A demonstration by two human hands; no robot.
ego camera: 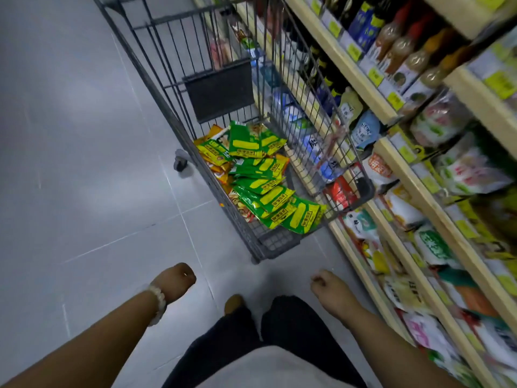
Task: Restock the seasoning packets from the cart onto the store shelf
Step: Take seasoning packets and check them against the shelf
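A grey wire shopping cart (179, 88) stands ahead of me, close against the shelving. Several green-and-yellow seasoning packets (263, 189) lie heaped in its basket, with some orange packets (216, 166) under them. My left hand (177, 280), a pale bead bracelet on its wrist, hangs with fingers loosely curled and holds nothing. My right hand (328, 284) also hangs loosely curled and empty. Both hands are below the cart's near end, apart from it. The wooden store shelf (402, 175) runs along the right.
The shelf tiers carry bagged goods (436, 247) low down and bottles (402, 46) higher up, with yellow price tags on the edges. Grey tiled floor (84, 163) spreads to the left of the cart. My legs in dark trousers (282, 323) stand below.
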